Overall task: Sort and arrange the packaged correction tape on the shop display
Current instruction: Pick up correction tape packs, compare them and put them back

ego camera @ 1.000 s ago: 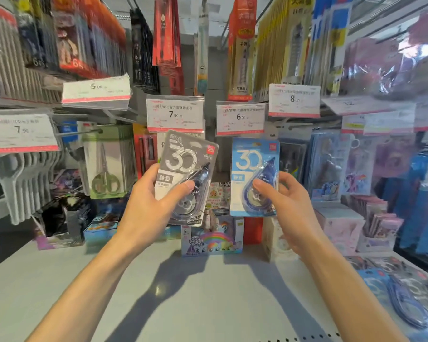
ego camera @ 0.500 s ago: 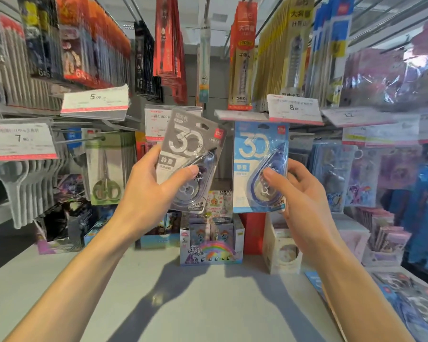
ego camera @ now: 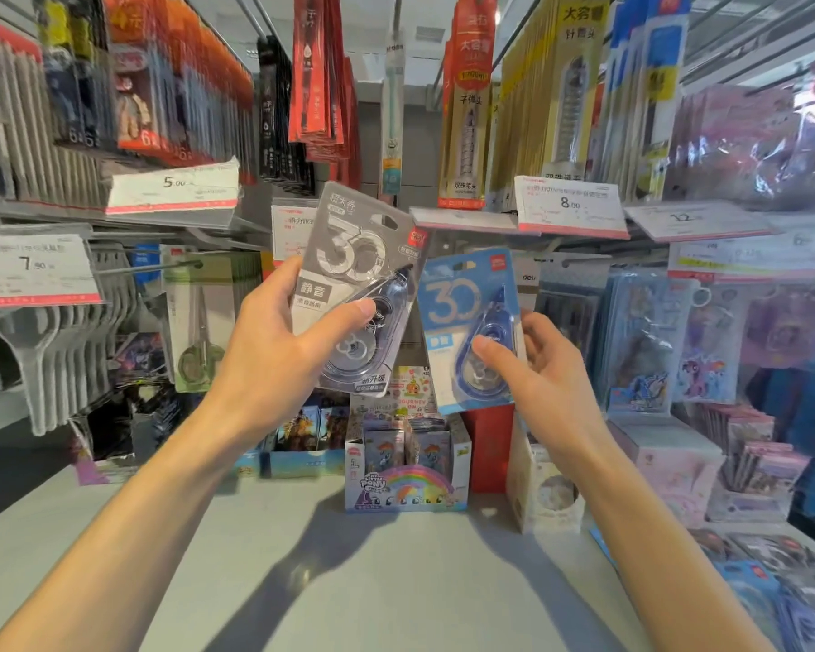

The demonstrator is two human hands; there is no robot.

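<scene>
The left hand (ego camera: 274, 350) pinches the grey pack (ego camera: 349, 256), tilted; the right hand (ego camera: 532, 378) pinches the blue pack (ego camera: 462, 303) upright, both probably raised towards the pegs for hanging.

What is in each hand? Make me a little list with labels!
left hand: holds the grey correction tape pack, tilted to the right
right hand: holds the blue correction tape pack, thumb on its front
packs: side by side, grey one higher
behind: price tags and hanging stationery
below: grey shelf, rainbow box
</scene>
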